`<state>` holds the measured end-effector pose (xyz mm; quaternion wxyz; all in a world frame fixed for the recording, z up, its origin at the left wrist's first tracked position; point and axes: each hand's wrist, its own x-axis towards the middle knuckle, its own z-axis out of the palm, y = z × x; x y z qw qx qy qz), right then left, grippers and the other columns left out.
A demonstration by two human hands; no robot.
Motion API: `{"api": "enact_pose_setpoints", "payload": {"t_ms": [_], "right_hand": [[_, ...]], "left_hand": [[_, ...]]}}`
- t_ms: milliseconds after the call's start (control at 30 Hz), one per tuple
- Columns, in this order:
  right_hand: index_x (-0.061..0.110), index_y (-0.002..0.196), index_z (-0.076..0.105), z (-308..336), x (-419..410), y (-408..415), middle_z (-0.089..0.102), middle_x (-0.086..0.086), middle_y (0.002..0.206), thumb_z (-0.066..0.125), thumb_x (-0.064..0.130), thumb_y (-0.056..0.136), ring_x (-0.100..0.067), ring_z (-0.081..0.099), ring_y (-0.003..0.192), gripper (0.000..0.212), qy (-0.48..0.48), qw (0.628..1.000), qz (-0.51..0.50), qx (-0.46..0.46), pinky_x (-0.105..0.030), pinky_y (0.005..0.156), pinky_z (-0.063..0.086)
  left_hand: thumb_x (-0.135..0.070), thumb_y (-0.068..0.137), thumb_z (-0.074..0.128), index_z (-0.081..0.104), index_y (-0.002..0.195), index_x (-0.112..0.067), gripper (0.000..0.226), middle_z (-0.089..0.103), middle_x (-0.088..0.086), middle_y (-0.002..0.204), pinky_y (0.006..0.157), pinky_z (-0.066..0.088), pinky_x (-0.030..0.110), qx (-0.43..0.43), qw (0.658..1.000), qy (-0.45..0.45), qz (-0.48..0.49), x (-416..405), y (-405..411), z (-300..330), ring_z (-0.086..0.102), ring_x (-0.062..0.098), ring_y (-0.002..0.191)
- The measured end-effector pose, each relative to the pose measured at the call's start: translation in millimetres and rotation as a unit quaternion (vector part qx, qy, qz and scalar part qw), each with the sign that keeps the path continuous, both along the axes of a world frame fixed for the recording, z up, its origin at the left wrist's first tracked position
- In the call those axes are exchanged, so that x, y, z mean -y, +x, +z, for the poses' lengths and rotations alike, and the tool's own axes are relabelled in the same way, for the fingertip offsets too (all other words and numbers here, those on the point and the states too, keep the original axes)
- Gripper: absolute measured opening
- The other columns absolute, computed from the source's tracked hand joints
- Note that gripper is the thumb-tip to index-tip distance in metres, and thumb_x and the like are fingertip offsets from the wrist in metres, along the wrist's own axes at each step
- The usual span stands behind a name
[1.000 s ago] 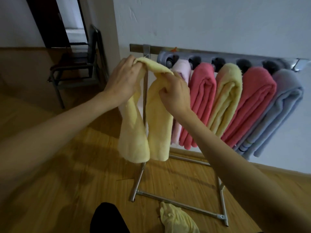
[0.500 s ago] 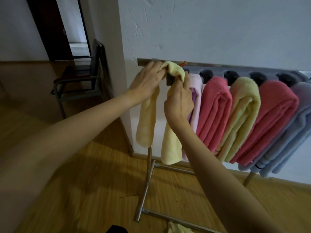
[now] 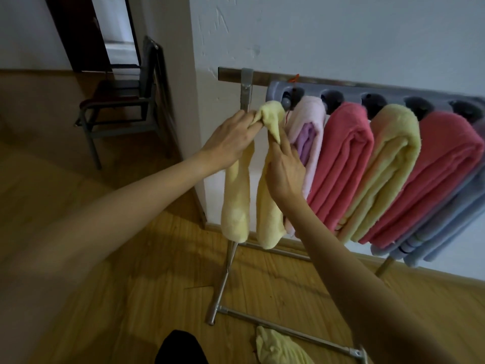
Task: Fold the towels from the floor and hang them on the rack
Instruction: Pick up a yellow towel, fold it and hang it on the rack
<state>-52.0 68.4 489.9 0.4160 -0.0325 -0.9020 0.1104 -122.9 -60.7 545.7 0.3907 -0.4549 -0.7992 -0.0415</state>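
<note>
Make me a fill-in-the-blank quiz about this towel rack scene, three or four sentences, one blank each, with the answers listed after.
1. Both the left hand and the right hand grip a folded pale ______ towel.
2. Right beside it on the grey metal rack hangs a folded light ______ towel.
3. A crumpled yellow towel lies on the wooden ______.
4. A dark metal ______ stands by the doorway.

Answers: yellow; pink; floor; chair
</note>
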Motion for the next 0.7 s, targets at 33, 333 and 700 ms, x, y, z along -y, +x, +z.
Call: {"api": "enact_pose_setpoints", "payload": {"t_ms": [33, 333, 700], "right_hand": [[0.011, 0.147, 0.033, -2, -3, 1, 0.029, -0.011, 0.155, 0.047, -0.009, 0.083, -0.039, 0.049, 0.124, 0.069, 0.01, 1.0, 0.006, 0.005, -0.037, 0.063, 0.051], [0.028, 0.147, 0.026, -35, -16, 6, 0.049, -0.014, 0.137, 0.045, 0.005, 0.088, -0.032, 0.063, 0.078, 0.066, -0.015, 0.997, 0.08, 0.011, -0.039, 0.053, 0.052], [0.007, 0.096, 0.058, -80, -9, 3, 0.06, 0.0, 0.071, 0.063, 0.032, 0.086, -0.024, 0.062, 0.069, 0.027, -0.206, 0.979, -0.008, -0.004, -0.036, 0.062, 0.045]], "left_hand": [[0.004, 0.086, 0.057, 0.053, 0.125, -0.002, 0.039, 0.054, 0.017, 0.119, 0.081, 0.049, 0.035, -0.008, 1.0, 0.001, -0.001, 0, 0, -4, 0.053, 0.03, 0.102], [-0.002, 0.088, 0.057, 0.054, 0.119, -0.005, 0.031, 0.056, 0.015, 0.108, 0.08, 0.048, 0.024, 0.066, 0.984, 0.143, -0.079, 9, 10, -62, 0.056, 0.021, 0.093], [-0.023, 0.077, 0.077, 0.052, 0.123, -0.012, 0.054, 0.058, -0.008, 0.105, 0.081, 0.051, 0.022, 0.483, 0.835, 0.263, -0.026, 5, 5, -175, 0.057, 0.01, 0.093]]}}
